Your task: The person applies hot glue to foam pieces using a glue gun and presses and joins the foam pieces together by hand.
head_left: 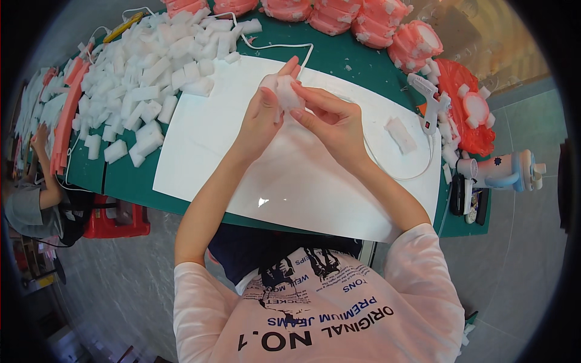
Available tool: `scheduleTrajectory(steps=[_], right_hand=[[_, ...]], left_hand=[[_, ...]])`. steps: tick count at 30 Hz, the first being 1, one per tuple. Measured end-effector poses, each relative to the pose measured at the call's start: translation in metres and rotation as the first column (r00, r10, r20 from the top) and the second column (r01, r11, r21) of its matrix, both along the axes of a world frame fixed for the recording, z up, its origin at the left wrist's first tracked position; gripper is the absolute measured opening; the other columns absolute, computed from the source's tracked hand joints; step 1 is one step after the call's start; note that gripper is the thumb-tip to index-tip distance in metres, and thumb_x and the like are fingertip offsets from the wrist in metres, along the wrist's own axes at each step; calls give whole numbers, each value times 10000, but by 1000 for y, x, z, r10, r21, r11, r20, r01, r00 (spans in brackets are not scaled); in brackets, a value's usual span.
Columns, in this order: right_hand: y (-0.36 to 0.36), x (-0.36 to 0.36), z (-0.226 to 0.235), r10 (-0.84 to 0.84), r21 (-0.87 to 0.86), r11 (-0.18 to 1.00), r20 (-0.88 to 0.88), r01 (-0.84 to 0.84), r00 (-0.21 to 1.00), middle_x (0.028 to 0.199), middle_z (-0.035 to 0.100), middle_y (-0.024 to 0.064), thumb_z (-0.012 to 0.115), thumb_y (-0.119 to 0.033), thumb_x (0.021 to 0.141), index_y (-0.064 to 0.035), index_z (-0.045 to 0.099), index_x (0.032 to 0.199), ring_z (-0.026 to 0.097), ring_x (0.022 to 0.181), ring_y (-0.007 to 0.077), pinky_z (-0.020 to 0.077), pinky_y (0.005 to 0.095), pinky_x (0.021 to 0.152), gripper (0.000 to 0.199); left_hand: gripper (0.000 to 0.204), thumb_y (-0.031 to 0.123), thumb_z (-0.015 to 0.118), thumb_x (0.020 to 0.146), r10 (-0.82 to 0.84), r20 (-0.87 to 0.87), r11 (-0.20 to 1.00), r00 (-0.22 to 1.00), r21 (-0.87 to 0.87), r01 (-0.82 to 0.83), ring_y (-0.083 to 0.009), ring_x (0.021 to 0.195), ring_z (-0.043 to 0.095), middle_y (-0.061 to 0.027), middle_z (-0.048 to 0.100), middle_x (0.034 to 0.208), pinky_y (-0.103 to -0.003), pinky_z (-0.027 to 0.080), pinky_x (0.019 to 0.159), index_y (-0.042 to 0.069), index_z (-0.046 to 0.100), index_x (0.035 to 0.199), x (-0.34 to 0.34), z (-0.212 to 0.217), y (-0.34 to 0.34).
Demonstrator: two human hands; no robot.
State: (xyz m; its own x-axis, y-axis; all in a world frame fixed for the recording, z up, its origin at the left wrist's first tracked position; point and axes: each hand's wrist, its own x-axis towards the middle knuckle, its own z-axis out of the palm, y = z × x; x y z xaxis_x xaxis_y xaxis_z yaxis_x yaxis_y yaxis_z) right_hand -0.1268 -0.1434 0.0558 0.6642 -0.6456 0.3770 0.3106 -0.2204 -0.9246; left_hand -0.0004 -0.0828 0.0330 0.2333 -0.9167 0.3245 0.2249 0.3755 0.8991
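Near table edge first: glossy white flat sheet (pixel 200 160) covers the middle front of the green table (pixel 363 66), slightly over the front edge. Above the sheet's far half, left hand (pixel 259 118) is half open, palm inward, thumb up, loosely cupping a small, soft-looking white foam piece (pixel 287 100); right hand (pixel 331 118) has thumb and fingertips pinched in on its right side. One piece or several, can't tell, fingers cover it. To do this well: left gives light backing only, right works with fingertips, even pressure; foam likely dents or tears if squeezed hard. Better to turn the piece so the pinched side faces the eyes. Spare white rectangular foam block (pixel 400 134) lies toward the sheet's right edge, handy. White glue gun with red switch (pixel 425 100) sits at the sheet's far right corner; forearm should clear its cable. Heap of white foam blocks (pixel 157 66) fills the table's left side; coral-pink round foam pieces (pixel 417 45) line the far edge.
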Motion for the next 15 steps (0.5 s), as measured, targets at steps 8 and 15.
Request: scheduleTrajectory(steps=[8,15], right_hand=[[5,-7,6,-35,144,988,-117,52,992,940,658,91,701,-41,752,-43,635,1090,596,819,111,491,233,756,344],[10,-2,-11,-130,60,989,-126,138,984,901,673,88,702,-52,756,-50,657,1048,599,785,98,492,218,688,296]], left_hand=[[616,557,329,883,88,209,972,974,-232,-38,-318,1332,246,-196,238,1431,-380,273,1036,-4,333,1137,-1,-5,-5],[480,423,470,897,69,172,976,983,-215,-31,-317,1332,244,-213,258,1412,-378,256,1045,16,311,1095,-5,-8,-4]])
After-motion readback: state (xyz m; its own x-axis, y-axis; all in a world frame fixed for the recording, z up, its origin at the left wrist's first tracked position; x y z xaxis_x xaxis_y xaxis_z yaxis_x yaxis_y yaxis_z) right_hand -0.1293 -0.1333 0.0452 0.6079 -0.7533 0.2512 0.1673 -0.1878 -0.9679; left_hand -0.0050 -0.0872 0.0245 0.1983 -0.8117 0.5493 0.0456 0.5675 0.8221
